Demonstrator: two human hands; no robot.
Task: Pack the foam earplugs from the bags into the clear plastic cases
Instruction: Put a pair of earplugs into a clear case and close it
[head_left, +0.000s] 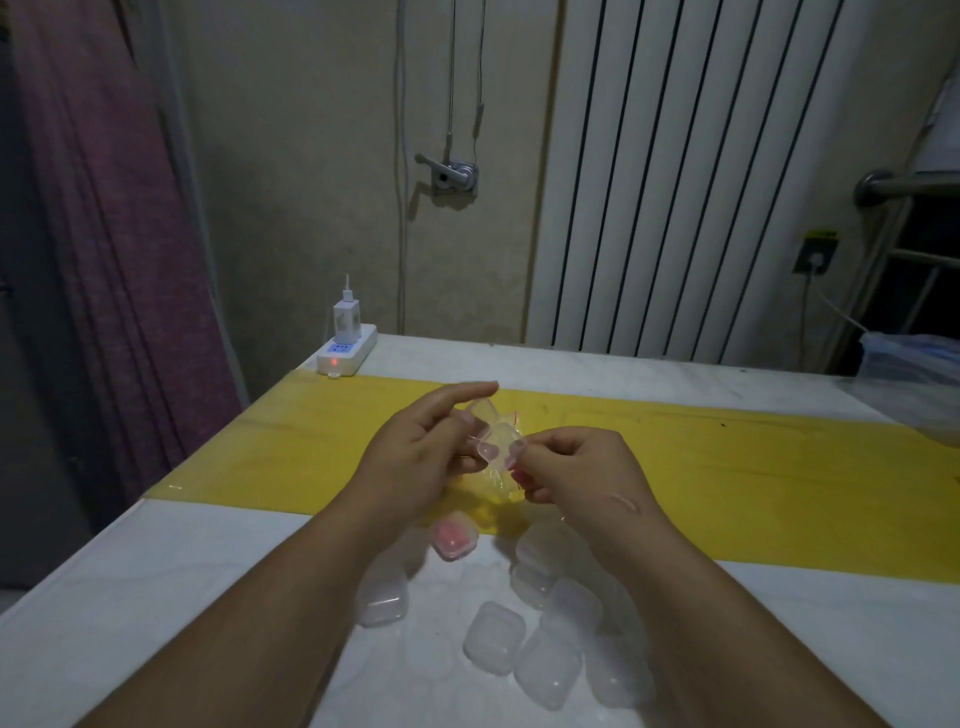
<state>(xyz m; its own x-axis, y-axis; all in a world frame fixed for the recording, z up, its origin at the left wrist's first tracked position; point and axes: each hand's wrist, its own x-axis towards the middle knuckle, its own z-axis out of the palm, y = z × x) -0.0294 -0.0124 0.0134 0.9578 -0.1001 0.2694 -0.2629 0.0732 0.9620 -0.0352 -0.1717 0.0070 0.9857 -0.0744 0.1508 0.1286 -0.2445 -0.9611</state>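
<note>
Dim bench (156, 597), above its yellow strip (727, 467) mid-width: left hand (415, 447) grips a clear case (493, 441), right hand (571, 467) pinches what looks like a pink earplug (516, 475) beside it; hold case level, seat plug fully.

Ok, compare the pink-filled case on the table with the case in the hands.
The pink case lies on the table; the held case is up between the left hand and right hand. The pink case holds pink earplugs; the held case looks empty. The pink case is shut; the held case seems open. Both are small, clear and round-cornered.
</note>
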